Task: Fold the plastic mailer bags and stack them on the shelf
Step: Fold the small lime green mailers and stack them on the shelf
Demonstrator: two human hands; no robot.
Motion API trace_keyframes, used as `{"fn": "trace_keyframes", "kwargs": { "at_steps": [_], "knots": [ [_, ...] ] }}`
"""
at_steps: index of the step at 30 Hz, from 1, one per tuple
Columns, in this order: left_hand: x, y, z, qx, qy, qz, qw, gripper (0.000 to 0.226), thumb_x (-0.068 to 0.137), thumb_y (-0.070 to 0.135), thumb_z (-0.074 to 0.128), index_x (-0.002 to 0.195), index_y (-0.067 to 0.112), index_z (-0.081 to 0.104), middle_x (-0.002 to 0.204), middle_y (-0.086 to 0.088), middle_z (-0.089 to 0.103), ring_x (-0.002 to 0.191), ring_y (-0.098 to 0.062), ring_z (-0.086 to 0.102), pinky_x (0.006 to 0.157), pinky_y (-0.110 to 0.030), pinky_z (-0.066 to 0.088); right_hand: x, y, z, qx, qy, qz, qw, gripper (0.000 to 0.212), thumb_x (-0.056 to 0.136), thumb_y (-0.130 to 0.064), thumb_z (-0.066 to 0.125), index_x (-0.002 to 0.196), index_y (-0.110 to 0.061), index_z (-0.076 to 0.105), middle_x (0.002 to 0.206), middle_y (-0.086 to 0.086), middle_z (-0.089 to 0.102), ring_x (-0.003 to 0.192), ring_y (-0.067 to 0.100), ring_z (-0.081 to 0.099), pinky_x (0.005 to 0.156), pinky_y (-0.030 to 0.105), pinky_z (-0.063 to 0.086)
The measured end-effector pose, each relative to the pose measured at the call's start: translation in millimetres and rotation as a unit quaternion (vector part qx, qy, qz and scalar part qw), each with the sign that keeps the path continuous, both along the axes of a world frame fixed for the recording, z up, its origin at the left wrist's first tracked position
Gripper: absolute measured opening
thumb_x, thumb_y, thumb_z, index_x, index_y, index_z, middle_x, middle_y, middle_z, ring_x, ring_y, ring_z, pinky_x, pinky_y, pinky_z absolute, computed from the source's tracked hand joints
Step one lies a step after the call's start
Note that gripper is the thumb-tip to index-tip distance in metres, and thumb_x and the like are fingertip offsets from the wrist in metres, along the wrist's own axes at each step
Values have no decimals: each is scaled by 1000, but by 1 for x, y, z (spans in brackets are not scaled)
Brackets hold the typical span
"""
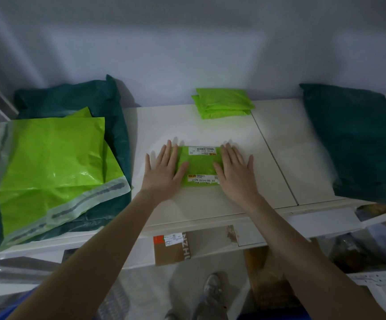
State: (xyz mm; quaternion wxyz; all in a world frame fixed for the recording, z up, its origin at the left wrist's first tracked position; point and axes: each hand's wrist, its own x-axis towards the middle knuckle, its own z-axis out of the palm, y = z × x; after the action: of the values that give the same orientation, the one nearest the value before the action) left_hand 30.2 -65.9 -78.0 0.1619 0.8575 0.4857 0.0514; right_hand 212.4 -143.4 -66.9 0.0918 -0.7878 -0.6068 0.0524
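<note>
Pressing the folded bag (199, 166) with both hands flat, left hand (164, 168) and right hand (234, 172), I saw a stack (223, 103) behind it and unfolded bags (53, 158) left of it.

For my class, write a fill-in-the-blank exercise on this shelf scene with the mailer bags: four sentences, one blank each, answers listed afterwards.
1. Both hands, the left hand and the right hand, press flat on the folded ____ mailer bag.
2. The stack of folded bags lies at the ____ of the shelf, near the wall.
3. The unfolded green bags lie to the person's ____.
4. The labels on the pressed bag are ____ in colour.

Answers: green; back; left; white
</note>
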Motion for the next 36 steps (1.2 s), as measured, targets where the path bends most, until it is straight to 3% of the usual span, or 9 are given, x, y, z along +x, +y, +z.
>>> {"fn": "trace_keyframes", "kwargs": {
  "at_steps": [4,6,8,17,21,27,31,34,36],
  "knots": [
    [-5,-34,2,80,-57,-21,995,67,91,48,5,150,18,18,158,1,13,143,-18,20,115,-41,13,-31,-22,-3,127,-31,28,991,52,95,-34,24,133,-9,49,142,9,46,126,25,48,98,46,42],
    [-10,-47,3,115,-61,-4,992,62,91,38,14,142,11,36,150,-7,35,131,-25,41,105,-44,33,-46,-30,-7,139,-37,54,988,48,95,-32,29,127,-8,56,136,8,53,119,24,54,93,41,47],
    [-18,-55,4,111,-67,27,991,57,89,32,19,136,9,43,141,-8,44,125,-25,46,97,-45,39,-60,-34,-7,155,-46,80,984,46,94,-31,32,125,-8,58,133,7,56,115,23,56,91,39,48],
    [-37,-65,-8,103,34,-47,993,59,92,41,19,146,21,30,148,6,38,132,-19,38,99,-39,35,-96,-27,-10,89,-104,67,988,50,92,-36,28,123,-13,59,127,2,60,111,23,57,89,44,48],
    [-34,-69,-10,106,68,-24,992,57,89,38,28,139,16,45,136,4,53,123,-20,51,91,-40,44,-97,-27,-15,77,-128,55,987,49,90,-35,28,123,-17,60,126,0,61,109,22,57,87,44,48],
    [-30,-74,-8,124,59,-7,990,63,83,40,25,134,13,51,132,0,57,118,-22,56,90,-44,46,-101,-27,-18,101,-139,43,984,51,89,-35,27,122,-16,61,125,0,62,110,19,59,88,45,49],
    [-25,-74,-4,111,61,3,992,67,85,44,15,145,19,32,145,4,42,128,-19,43,100,-43,35,-102,-26,-17,121,-133,28,983,49,89,-33,29,118,-16,64,121,-1,64,109,17,61,89,47,49],
    [-21,-71,-5,121,59,-2,991,62,92,43,36,150,25,17,148,5,37,130,-19,39,99,-43,32,-100,-25,-16,135,-122,13,983,48,89,-31,29,116,-13,65,117,1,67,108,16,62,90,50,49],
    [-20,-71,-5,138,63,2,988,61,91,43,37,148,27,22,140,3,46,123,-22,48,92,-44,38,-97,-27,-16,139,-127,12,982,48,90,-31,29,117,-13,64,118,2,66,109,17,61,91,49,49]
  ]
}}
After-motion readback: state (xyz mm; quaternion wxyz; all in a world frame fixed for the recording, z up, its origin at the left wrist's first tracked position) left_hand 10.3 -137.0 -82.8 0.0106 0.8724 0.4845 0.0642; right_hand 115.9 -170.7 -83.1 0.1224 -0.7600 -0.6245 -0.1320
